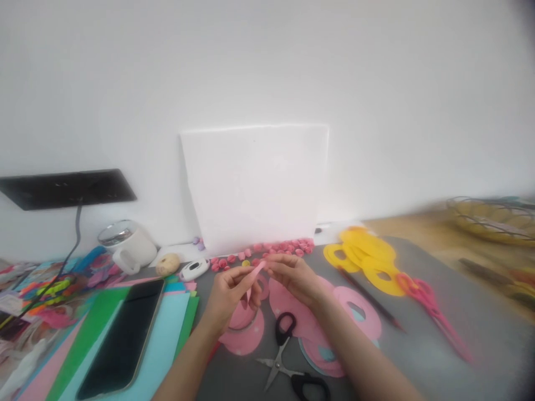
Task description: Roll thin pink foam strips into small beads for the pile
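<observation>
Fingers [279,263] of both hands pinch a narrow pink paper strip [254,274], the thumb and forefinger of each closed on it. The left hand [228,292] has the strip's lower part, the right hand [295,277] its upper end; exactly where the strip ends under the fingertips cannot be told, and some of the left hand's fingers are hidden behind it. The strip is held up between the hands, over a grey mat [472,328] on a wooden counter [422,223].

Beneath the hands lie pink paper rounds [242,337], several with cut-out centers and partly covered by the hands and right forearm. Black-handled scissors [277,365] rest between the forearms, blades spread, the nearer loop reaching the bottom edge. Just beyond the fingers, small pink pieces [284,247], too blurred to show their make, line the foot of a white board [259,189] leaning on the wall.

At right are yellow paper rings [378,262], a dark pencil [371,301] and pink scissors [432,306], whose tips blur; a wire-rimmed basket [493,220] is cut off by the frame. At left, a dark-screened phone [125,334] covers part of the colored sheets [167,328], near a lidded white mug [136,248]. The jumble [50,289] at far left, crossed by a cord [77,228], is hard to make out.
</observation>
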The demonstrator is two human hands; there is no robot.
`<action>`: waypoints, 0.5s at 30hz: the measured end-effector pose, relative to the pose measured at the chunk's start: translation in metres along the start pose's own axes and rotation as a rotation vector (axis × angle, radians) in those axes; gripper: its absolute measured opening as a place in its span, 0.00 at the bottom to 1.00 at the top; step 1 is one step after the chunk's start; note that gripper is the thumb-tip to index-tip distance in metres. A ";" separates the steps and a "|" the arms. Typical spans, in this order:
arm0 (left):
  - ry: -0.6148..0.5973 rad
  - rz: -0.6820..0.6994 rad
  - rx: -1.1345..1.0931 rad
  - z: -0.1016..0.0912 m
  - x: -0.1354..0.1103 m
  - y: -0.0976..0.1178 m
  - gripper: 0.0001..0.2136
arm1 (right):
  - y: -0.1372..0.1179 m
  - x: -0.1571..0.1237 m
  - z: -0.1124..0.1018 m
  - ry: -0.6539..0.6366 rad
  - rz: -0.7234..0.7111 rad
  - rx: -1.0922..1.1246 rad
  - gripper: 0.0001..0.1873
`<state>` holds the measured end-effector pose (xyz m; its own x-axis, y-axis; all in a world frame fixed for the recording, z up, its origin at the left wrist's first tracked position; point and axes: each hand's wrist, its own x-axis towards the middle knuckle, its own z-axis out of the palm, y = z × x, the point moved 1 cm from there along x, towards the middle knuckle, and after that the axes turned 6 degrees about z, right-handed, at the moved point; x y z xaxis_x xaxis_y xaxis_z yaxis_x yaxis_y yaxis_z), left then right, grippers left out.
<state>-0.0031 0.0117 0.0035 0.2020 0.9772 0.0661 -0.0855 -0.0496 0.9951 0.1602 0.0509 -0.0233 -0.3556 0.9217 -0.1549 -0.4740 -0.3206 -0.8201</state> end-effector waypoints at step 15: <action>-0.016 0.016 0.019 0.002 -0.001 0.004 0.12 | 0.000 -0.001 -0.001 0.077 0.030 0.011 0.14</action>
<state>-0.0013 0.0101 0.0074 0.2163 0.9728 0.0832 -0.0708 -0.0694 0.9951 0.1614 0.0501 -0.0235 -0.3064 0.9258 -0.2214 -0.4736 -0.3500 -0.8082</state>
